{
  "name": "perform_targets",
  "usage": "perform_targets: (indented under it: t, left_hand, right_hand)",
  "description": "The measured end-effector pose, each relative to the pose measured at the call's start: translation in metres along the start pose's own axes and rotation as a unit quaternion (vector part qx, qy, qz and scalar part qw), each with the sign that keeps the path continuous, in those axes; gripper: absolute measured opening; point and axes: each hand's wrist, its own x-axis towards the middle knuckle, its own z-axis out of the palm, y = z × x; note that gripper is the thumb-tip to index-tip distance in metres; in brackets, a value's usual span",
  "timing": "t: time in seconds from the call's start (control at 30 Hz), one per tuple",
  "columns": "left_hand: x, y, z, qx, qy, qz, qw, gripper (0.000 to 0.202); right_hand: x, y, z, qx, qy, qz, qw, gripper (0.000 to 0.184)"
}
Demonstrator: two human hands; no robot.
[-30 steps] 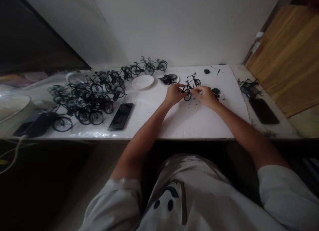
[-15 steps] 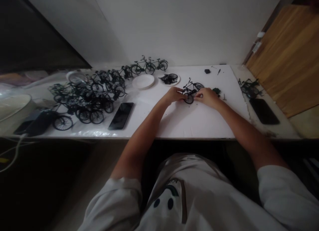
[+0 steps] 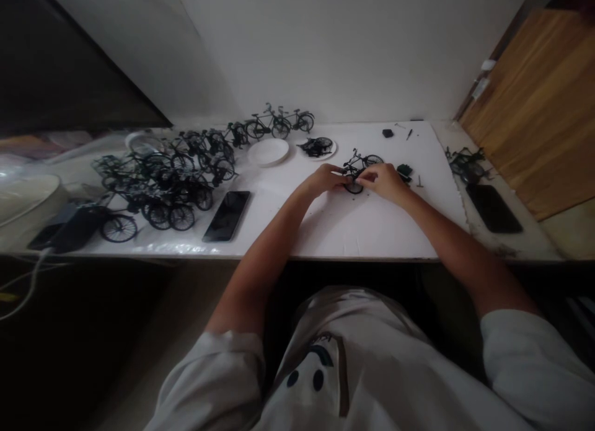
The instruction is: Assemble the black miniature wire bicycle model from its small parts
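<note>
A small black model bicycle [image 3: 372, 160] stands on the white board [image 3: 334, 226] between my hands. My left hand [image 3: 326, 178] closes on its near wheel from the left, fingertips at the rim. From the right, my right hand [image 3: 382, 179] has its thumb and forefinger pinched at the middle of the bicycle, by the near wheel. Whether a tiny part sits in that pinch is too small to make out. Just beyond my right hand lies a dark green clump of parts [image 3: 404, 172].
Many model bicycles [image 3: 162, 183] crowd the left side. A phone [image 3: 227, 216] lies near the front edge, another phone [image 3: 493, 208] at the right. A white plate [image 3: 268, 152] and a dish of black parts [image 3: 317, 147] stand behind. A small screw-like piece [image 3: 419, 181] is at right.
My right hand has shifted slightly left, bringing its fingertips over the near wheel and the frame. My left hand remains at the bicycle.
</note>
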Motion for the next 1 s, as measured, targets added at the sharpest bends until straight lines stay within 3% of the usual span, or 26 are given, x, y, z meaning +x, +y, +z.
perform_targets:
  t: [0.4, 1.0]
  left_hand:
    - [-0.001, 0.001, 0.001, -0.031, -0.016, 0.002, 0.999, 0.010]
    - [-0.001, -0.001, -0.001, -0.047, -0.026, 0.028, 0.998, 0.020]
  right_hand:
    - [-0.002, -0.002, 0.005, 0.039, 0.004, -0.042, 0.998, 0.012]
    - [0.002, 0.009, 0.004, 0.053, 0.016, -0.109, 0.993, 0.010]
